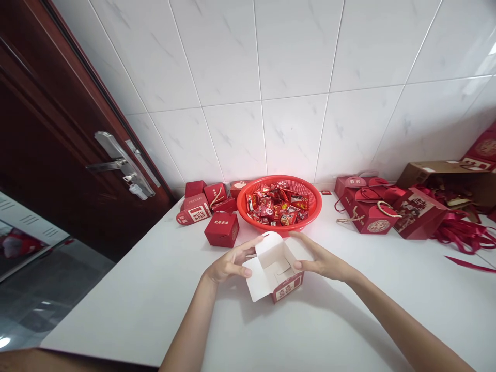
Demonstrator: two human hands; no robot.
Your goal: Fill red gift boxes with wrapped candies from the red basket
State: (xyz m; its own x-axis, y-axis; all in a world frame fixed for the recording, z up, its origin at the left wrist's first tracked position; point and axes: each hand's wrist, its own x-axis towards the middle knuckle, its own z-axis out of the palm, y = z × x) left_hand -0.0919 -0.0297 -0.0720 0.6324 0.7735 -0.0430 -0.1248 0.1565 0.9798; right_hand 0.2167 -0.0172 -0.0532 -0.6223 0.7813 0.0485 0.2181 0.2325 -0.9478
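Observation:
A small red cardboard gift box (287, 289) stands on the white table in front of me, its white inside showing and its flaps spread outward. My left hand (231, 262) grips the flap on the left, thumb on the white face and fingers behind. On the opposite side my right hand (318, 260) holds the right flap, its thumb at the box's upper edge. Nothing lies inside the box as far as I can see. Just behind it stands a round red plastic basket (242, 204) full of wrapped sweets (273, 204).
A closed red box (222, 230) and several others sit left of the basket. On the right are handled red boxes (366, 212), a brown carton (416, 168) and red ribbons (465, 232). A tiled wall (294, 129) bounds the table (155, 294); a dark door (70, 113) stands left.

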